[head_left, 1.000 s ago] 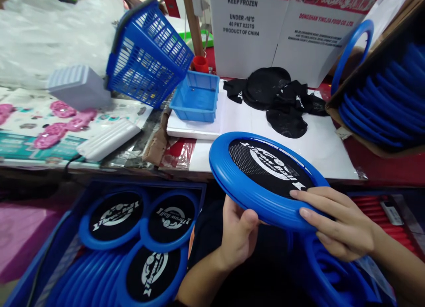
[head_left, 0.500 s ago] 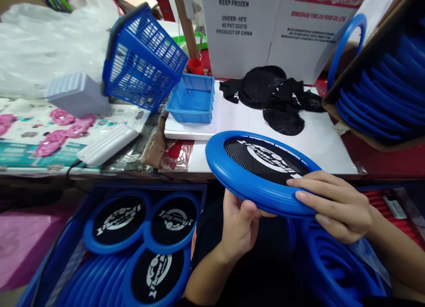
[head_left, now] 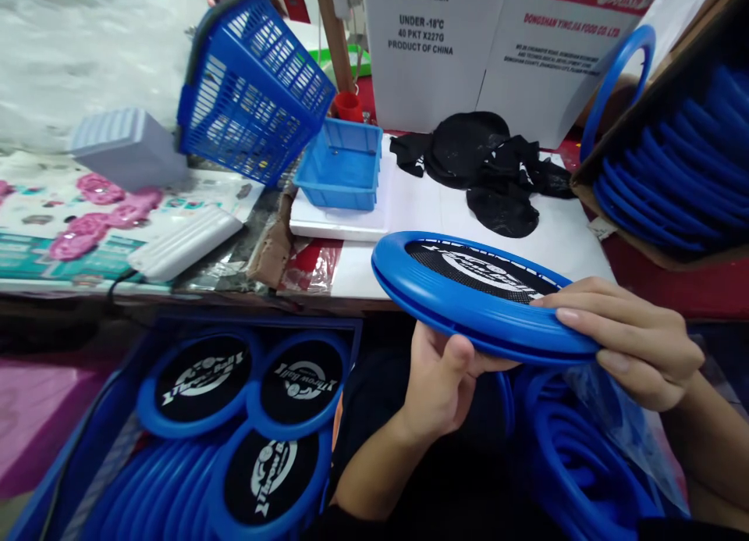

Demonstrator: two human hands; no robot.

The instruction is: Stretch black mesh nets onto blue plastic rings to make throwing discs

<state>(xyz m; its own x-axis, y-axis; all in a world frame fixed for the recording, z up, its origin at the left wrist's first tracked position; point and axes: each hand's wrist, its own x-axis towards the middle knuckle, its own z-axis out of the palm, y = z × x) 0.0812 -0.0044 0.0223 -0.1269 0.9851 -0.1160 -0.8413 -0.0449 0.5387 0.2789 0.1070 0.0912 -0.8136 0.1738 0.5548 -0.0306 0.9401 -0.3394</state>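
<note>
Cluttered with packing stock, a workbench [head_left: 374, 279] runs across the frame, backed by a white carton [head_left: 424, 53] printed "KEEP FROZEN". At the near edge of the bench a person holds a blue disc [head_left: 477, 295] with a black mesh centre and white lettering, tilted so that its far rim rises slightly and its surface is seen almost edge-on. The left hand [head_left: 441, 381] grips the disc from below at its near rim, thumb curled up against the blue edge and the other fingers hidden underneath. The right hand [head_left: 629, 338] closes over the right side of the rim, fingers [head_left: 576, 316] stretched flat and close together along the top and the thumb tucked under. Beneath the bench on the left, a blue bin [head_left: 117, 416] holds finished discs [head_left: 251, 420] laid face up on stacked blue rings. Below the right hand more blue rings [head_left: 576, 455] lie in clear plastic wrap. On the bench behind the held disc lies a heap of black mesh pieces [head_left: 485, 166] on a white board [head_left: 562, 240]; a small blue tray [head_left: 342, 166] sits to the left of it, and a blue basket [head_left: 251, 88] leans tipped beside a grey box [head_left: 126, 147]. At the right edge a cardboard box [head_left: 661, 96] holds upright blue rims [head_left: 679, 174].
</note>
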